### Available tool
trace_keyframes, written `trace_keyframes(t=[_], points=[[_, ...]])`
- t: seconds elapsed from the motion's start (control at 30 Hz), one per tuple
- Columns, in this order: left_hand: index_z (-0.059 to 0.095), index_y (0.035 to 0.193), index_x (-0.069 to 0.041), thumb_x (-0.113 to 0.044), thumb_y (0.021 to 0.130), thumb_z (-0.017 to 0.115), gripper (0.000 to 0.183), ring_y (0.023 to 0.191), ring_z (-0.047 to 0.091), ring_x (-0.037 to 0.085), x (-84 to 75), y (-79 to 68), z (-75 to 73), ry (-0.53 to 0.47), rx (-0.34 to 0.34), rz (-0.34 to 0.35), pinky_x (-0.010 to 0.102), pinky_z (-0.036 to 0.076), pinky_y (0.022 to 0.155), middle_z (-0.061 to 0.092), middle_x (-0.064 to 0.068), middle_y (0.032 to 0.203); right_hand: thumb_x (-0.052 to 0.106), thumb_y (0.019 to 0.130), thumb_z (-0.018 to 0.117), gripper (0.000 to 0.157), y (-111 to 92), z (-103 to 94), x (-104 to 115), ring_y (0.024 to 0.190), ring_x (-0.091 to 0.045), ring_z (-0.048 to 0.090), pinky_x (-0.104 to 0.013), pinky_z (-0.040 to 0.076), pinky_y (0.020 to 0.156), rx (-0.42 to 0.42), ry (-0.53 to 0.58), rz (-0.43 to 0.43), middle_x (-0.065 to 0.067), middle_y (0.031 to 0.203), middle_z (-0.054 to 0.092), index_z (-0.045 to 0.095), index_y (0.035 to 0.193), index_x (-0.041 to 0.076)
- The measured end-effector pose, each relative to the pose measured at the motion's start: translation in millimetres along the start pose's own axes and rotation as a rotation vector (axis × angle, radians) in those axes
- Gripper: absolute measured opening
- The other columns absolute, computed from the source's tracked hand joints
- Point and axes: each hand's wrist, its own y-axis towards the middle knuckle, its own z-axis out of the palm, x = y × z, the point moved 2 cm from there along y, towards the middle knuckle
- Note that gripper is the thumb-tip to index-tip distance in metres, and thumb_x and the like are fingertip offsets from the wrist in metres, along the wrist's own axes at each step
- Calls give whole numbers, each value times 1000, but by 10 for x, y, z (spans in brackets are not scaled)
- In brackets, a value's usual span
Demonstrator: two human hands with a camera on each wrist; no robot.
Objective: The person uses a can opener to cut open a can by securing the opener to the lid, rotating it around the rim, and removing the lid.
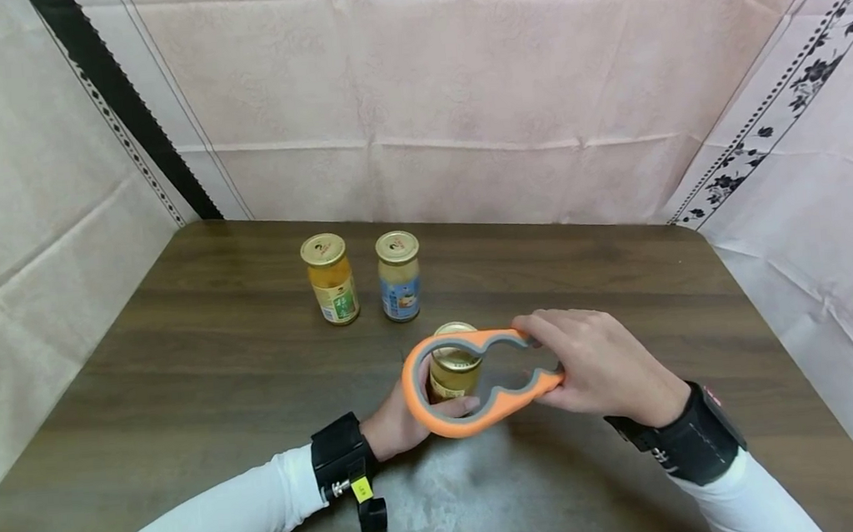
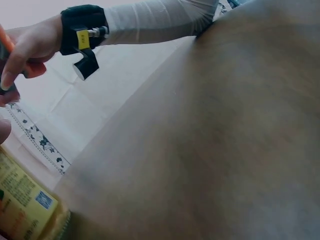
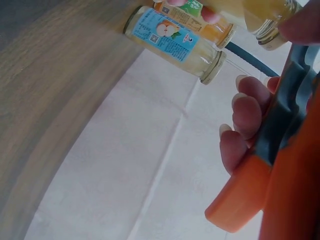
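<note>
Jar (image 1: 455,370) in left grip (image 1: 400,423), orange opener (image 1: 508,401) before it, in right grip (image 1: 605,360)

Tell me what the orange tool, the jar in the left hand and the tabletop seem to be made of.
Orange tool: probably hard, smooth plastic, evenly coloured; its grey lining looks rubbery, perhaps softer.
Jar: likely clear, glossy glass, since pale contents show through; the lid has a golden, metallic sheen.
Tabletop: brown, wood-like grain, low sheen; wood or laminate, I can't tell.

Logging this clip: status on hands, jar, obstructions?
Left hand gripping lidded glass jar. Right hand holding jar opener. Orange-filled jar, blue-labelled jar beyond, not blocking.
</note>
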Motion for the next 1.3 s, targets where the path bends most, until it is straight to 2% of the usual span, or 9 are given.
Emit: trace_keyframes(t=[0.13,0.27,0.33,0.53,0.57,0.73,1.0,1.13,1.3], points=[[42,147,-24,-8,91,75,67,130,55,18,35,-45,-12,108,-14,57,36,44,113,56,4,141,31,67,84,55,24,10,13,69,-6,55,-28,51,59,11,-1,12,5,85,65,64,113,10],[37,150,-17,-10,93,73,68,134,51,19,58,-78,-20,193,-24,114,34,41,116,53,6,144,27,67,83,54,88,11,28,69,-7,55,-29,51,59,15,1,20,4,86,67,64,114,10],[35,150,-15,-9,94,71,67,135,50,18,61,-79,-15,179,-17,116,33,40,116,52,7,146,26,66,82,53,132,9,35,69,-7,55,-29,51,60,18,6,22,4,86,67,64,114,10],[31,154,-23,-5,93,71,76,137,49,17,80,-57,23,0,14,33,31,41,115,47,2,153,29,68,84,53,274,5,51,69,-7,55,-29,51,61,15,10,12,6,86,66,64,114,11],[30,154,-24,-3,92,71,78,138,48,16,86,-59,23,-26,11,3,30,40,115,45,0,154,30,69,84,52,298,6,54,68,-7,54,-28,51,60,15,8,11,6,86,65,64,113,11],[26,157,-25,-3,93,71,81,147,37,17,59,-55,20,-85,25,-34,33,34,120,38,-2,160,33,71,85,52,383,27,78,69,-8,55,-29,52,61,33,6,7,6,88,66,64,113,12],[24,158,-30,0,92,71,87,148,38,14,84,-38,29,-38,43,39,25,38,116,34,-9,163,39,71,85,53,414,80,102,68,-11,57,-34,53,62,53,-41,15,7,88,65,64,111,13],[22,158,-36,1,90,73,92,146,39,9,75,-33,29,-10,40,12,24,41,113,32,-15,163,37,69,84,51,422,95,111,66,-13,57,-34,53,61,52,-65,24,7,87,65,63,110,14],[20,159,-34,-1,90,74,93,147,38,11,63,-44,27,-3,25,-11,23,41,113,33,-12,163,35,68,84,52,429,103,124,67,-14,58,-35,53,61,55,-82,36,7,87,65,63,110,14]])
